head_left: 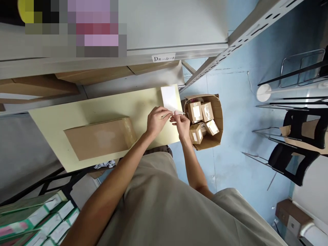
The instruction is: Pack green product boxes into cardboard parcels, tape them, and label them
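My left hand (155, 120) and my right hand (181, 124) meet above the right end of a pale yellow board (143, 104). Between thumb and fingers, my right hand pinches a thin white slip (181, 112), seen nearly edge-on. The fingertips of my left hand are pinched together close to it; whatever they grip is too small to make out. Just beyond the hands lies a flat white stack of paper or labels (168, 95). A closed brown cardboard box (99, 139), taped at its right end, rests on the board to the left.
An open carton (217, 136) with several small labelled boxes (196, 112) stands right of the board. A grey metal shelf (174, 27) runs along the far side. Black chairs (292, 164) are at right; green-edged boxes (48, 218) are stacked at lower left.
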Tool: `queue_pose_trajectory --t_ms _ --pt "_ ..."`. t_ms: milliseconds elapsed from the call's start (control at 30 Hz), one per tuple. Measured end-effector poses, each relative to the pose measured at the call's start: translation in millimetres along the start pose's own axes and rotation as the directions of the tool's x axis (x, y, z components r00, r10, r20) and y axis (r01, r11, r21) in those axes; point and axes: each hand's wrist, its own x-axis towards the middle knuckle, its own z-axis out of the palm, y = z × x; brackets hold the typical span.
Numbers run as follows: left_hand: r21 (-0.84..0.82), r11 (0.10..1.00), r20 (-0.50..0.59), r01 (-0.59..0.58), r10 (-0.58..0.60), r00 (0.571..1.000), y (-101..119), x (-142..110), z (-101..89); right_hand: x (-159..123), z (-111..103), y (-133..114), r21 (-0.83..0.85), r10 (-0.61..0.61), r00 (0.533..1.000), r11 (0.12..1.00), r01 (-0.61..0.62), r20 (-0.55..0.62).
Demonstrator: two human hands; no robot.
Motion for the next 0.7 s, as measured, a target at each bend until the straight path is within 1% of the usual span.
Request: queue_pose_trajectory --t_ms 67,133,267,333,400,500,567,700 --pt "0.055 0.997 0.051 -0.054 0.052 0.997 -1.9 -5.7 -1.8 -1.2 0.8 5.1 0.017 0.012 1.0 1.0 -0.012 -0.009" --pt "0.093 0.992 0.108 -0.079 0.069 0.992 -4.6 -12.4 -3.3 -3.1 -1.8 12.9 0.021 0.008 1.0 1.0 -0.008 -0.017" --pt "0.151 0.986 0.233 -0.069 0.032 0.972 -11.8 -24.8 -4.6 -8.4 -11.4 32.6 0.009 0.03 0.999 1.0 -0.03 -0.044" --pt "0.176 0.984 0.261 -0.043 -0.005 0.965 -16.4 -27.3 -4.5 -10.4 -14.8 41.7 -0.033 0.06 0.997 0.998 -0.062 -0.047" --pt "0.198 0.98 0.269 -0.016 -0.038 0.962 -22.3 -26.2 -3.7 -11.4 -15.9 49.3 -0.072 0.092 0.995 0.993 -0.094 -0.027" --pt "0.218 0.976 0.305 -0.001 -0.067 0.95 -33.9 -18.8 -1.3 -11.0 -14.0 58.9 -0.074 0.128 0.992 0.989 -0.127 0.008" --pt "0.221 0.975 0.345 -0.003 -0.076 0.936 -42.9 -12.6 0.7 -10.3 -11.8 65.3 -0.079 0.132 0.991 0.988 -0.13 0.025" --pt "0.237 0.971 0.402 -0.01 -0.089 0.911 -57.8 -5.0 4.1 -8.8 -8.6 79.2 -0.146 0.124 0.991 0.982 -0.116 0.048"
